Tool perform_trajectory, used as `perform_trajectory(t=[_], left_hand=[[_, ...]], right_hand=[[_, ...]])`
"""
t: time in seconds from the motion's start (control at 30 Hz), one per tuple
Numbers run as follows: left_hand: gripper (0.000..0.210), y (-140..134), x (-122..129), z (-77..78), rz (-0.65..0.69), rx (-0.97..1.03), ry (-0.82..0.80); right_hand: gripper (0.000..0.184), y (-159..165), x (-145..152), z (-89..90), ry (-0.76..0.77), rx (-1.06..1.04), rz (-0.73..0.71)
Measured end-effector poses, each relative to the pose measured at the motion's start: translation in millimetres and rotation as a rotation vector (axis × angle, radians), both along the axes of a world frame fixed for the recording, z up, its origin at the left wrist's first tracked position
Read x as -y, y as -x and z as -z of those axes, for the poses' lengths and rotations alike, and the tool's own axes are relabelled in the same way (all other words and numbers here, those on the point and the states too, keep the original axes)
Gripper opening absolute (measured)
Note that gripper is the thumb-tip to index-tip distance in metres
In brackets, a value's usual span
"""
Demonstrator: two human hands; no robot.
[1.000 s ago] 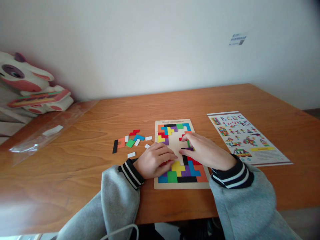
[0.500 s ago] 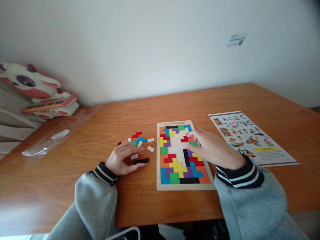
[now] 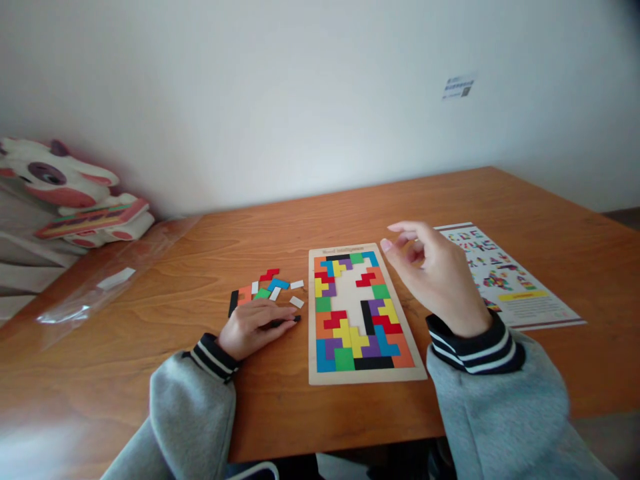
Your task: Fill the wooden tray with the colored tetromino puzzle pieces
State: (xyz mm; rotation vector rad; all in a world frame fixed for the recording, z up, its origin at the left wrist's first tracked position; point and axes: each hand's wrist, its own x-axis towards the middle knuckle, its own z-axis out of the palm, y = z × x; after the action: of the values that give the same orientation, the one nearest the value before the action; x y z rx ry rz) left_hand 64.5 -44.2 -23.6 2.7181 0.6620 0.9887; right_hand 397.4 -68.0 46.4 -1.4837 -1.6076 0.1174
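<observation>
My left hand (image 3: 256, 328) is closed over a long black puzzle piece (image 3: 297, 319), whose tip shows past thumb and fingers, just left of the wooden puzzle board (image 3: 313, 377). My right hand (image 3: 433, 270) is raised over the board's upper right edge. Its fingers are curved, with a gap between thumb and forefinger and nothing visible between them. Coloured block pieces fill the board's border area; bare wood shows through the middle. Inside lie a red zigzag piece (image 3: 365, 279) and a green piece (image 3: 381, 292) on the right side.
Behind my left hand lie loose pieces: a red one (image 3: 269, 275), a blue one (image 3: 279, 285), an orange one (image 3: 244, 294) and several white ones. A printed pattern sheet (image 3: 520, 307) is at right. A clear plastic bag (image 3: 145, 260) and a cow-shaped toy keyboard (image 3: 100, 217) are at left.
My left hand has closed onto the black piece. My right hand has lifted off the board, up and to the right, leaving the red zigzag piece there. The view has shifted slightly.
</observation>
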Motion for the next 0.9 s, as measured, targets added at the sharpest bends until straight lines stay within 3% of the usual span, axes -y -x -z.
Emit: perform_trajectory(t=[0.17, 0.3, 0.5, 0.6, 0.73, 0.9], left_hand=[[0.027, 1, 1, -4.4, -0.036, 0.007, -0.049], [0.016, -6, 2, -6.1, -0.129, 0.191, 0.004], [0.004, -52, 10, -2.1, -0.237, 0.607, 0.241], [0.012, -77, 13, -3.0, -0.247, 0.682, 0.356], [0.02, -92, 17, -5.0, -0.259, 0.711, 0.437], [0.016, -96, 18, -1.6, -0.219, 0.692, 0.467]], right_hand=[[0.027, -2, 0, 0.2, -0.03, -0.027, 0.016], [0.023, 2, 1, 1.4, -0.008, -0.033, -0.036], [0.015, 30, 10, -0.7, 0.27, -0.03, -0.521], [0.016, 41, 13, 0.2, 0.339, -0.057, -0.654], [0.01, 43, 13, 0.4, 0.337, -0.089, -0.656], [0.002, 36, 10, 1.9, 0.35, -0.001, -0.616]])
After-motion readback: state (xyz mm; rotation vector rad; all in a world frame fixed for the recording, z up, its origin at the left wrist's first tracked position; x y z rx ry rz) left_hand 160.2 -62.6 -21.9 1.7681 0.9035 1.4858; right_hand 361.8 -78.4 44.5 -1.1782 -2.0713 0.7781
